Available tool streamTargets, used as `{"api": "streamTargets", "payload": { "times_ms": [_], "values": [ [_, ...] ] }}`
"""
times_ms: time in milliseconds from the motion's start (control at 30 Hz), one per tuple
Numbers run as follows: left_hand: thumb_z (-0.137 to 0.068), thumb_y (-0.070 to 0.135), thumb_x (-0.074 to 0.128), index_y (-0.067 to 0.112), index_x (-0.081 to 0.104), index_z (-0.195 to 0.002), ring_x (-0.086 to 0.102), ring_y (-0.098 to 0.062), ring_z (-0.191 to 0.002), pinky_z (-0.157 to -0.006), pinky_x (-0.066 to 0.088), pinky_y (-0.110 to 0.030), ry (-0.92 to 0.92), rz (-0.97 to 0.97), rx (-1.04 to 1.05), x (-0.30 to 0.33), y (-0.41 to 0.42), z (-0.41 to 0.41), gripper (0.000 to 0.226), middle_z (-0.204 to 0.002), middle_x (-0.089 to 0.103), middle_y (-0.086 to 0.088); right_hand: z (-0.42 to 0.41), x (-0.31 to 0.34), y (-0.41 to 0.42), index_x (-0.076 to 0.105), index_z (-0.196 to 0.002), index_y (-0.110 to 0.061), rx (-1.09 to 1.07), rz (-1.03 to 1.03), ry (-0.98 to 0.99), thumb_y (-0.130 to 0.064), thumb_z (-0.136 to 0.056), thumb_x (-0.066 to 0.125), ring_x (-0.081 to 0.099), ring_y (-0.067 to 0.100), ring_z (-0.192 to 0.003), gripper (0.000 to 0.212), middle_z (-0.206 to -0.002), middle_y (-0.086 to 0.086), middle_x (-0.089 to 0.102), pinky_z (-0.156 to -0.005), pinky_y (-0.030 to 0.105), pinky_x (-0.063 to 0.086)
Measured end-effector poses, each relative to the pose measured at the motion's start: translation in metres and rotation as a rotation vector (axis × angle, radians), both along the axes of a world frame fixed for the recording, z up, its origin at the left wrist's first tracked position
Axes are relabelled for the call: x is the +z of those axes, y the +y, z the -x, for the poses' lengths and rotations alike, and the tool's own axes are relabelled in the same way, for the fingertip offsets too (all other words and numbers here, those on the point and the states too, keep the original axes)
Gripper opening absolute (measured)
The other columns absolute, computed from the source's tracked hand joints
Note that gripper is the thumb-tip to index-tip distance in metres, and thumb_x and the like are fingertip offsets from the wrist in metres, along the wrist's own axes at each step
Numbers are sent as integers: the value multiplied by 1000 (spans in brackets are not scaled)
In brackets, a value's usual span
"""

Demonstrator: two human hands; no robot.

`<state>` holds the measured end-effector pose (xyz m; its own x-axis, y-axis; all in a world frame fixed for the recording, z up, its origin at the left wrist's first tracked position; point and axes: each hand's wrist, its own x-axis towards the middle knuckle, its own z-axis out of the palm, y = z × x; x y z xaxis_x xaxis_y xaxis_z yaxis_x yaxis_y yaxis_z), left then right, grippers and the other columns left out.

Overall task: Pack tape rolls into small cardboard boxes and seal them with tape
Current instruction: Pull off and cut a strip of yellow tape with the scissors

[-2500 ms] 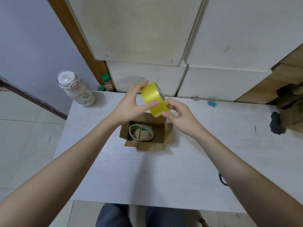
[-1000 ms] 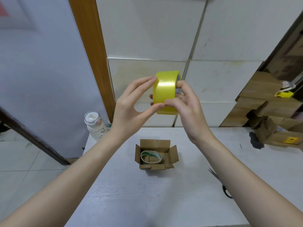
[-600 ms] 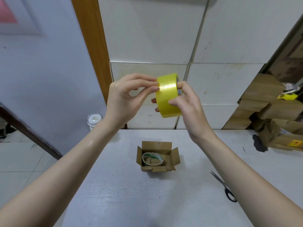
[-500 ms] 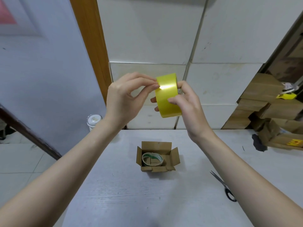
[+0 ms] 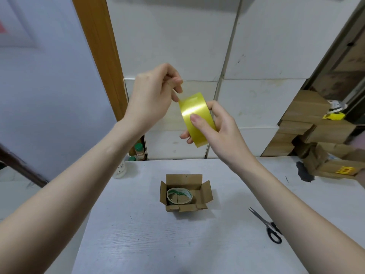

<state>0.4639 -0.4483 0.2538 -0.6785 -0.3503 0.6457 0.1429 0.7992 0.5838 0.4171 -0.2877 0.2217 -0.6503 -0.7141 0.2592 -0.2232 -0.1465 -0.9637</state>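
A yellow tape roll (image 5: 194,117) is held up in the air above the table, gripped by my right hand (image 5: 215,127) with thumb on its outer face and fingers behind. My left hand (image 5: 152,95) is just left of the roll, fingertips pinching the clear tape end at the roll's top edge. Below, a small open cardboard box (image 5: 205,191) stands on the white table (image 5: 128,224) with its flaps out. Inside it lies a flattened tape roll (image 5: 179,195) with green markings.
Black-handled scissors (image 5: 266,226) lie on the table to the right of the box. A white bottle (image 5: 120,169) and spice jars (image 5: 139,152) stand at the back left. Stacked cardboard boxes (image 5: 320,135) crowd the right side, and a dark object (image 5: 304,172) lies near them.
My left hand has moved up and left off the roll's face, pinching the tape end. My right hand has lowered and tilted the roll. The view has shifted slightly.
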Motion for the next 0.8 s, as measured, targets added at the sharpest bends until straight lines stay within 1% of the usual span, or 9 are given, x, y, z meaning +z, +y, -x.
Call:
{"api": "streamTargets", "payload": {
  "times_ms": [133,267,300,400,433,500,633,733,800],
  "values": [
    [-97,8,48,9,55,-87,64,-10,-49,-52,55,-26,-59,-204,-22,8,-4,7,12,-76,61,5,2,-1,10,49,-104,-5,50,-16,26,-15,-96,54,71,19,-71,13,-83,16,72,-67,30,57],
    [-98,14,49,7,57,-89,59,-11,-41,-43,49,-21,-109,-223,-55,17,-4,11,13,-82,64,5,5,-9,21,50,-101,-14,67,-19,70,-16,-95,56,72,14,-82,8,-90,16,71,-69,18,51],
    [-97,15,50,7,57,-89,57,-10,-39,-43,48,-21,-136,-238,-92,19,-3,12,13,-83,66,4,6,-13,22,49,-100,-12,43,-25,77,-15,-95,57,72,15,-85,9,-92,19,69,-70,21,52],
    [-97,14,52,10,56,-85,61,-10,-45,-48,53,-22,-242,-325,-298,23,1,13,13,-87,69,0,13,-28,28,51,-100,-1,-42,-134,153,-14,-93,61,68,30,-90,18,-93,23,66,-83,44,52],
    [-97,13,52,11,55,-84,63,-11,-48,-51,54,-23,-287,-323,-357,24,2,13,14,-88,70,-1,14,-32,30,55,-98,-2,-65,-191,205,-18,-92,61,66,26,-89,17,-91,17,67,-84,42,51],
    [-97,13,52,12,54,-82,67,-14,-54,-55,56,-23,-394,-262,-423,23,5,14,14,-91,71,0,18,-38,32,62,-88,-10,-121,-259,262,-24,-94,58,65,9,-83,15,-82,-2,70,-80,26,49],
    [-94,16,55,12,58,-83,71,-14,-64,-58,55,-19,-619,-120,-462,15,9,18,12,-103,68,4,32,-45,30,58,-84,-20,-335,-273,204,-12,-95,41,60,9,-73,22,-75,-5,63,-73,28,46],
    [-93,17,58,16,62,-84,70,-11,-64,-60,55,-19,-733,-35,-480,6,8,16,9,-105,64,9,42,-47,24,57,-94,-21,-320,-326,171,-10,-95,38,56,5,-87,22,-91,-7,61,-72,22,41],
    [-89,17,62,21,63,-80,67,-8,-62,-61,55,-20,-757,16,-490,0,9,12,10,-103,60,6,47,-52,18,60,-104,-20,-214,-415,177,-12,-97,37,54,8,-104,25,-107,-4,61,-81,22,39]
  ]
}}
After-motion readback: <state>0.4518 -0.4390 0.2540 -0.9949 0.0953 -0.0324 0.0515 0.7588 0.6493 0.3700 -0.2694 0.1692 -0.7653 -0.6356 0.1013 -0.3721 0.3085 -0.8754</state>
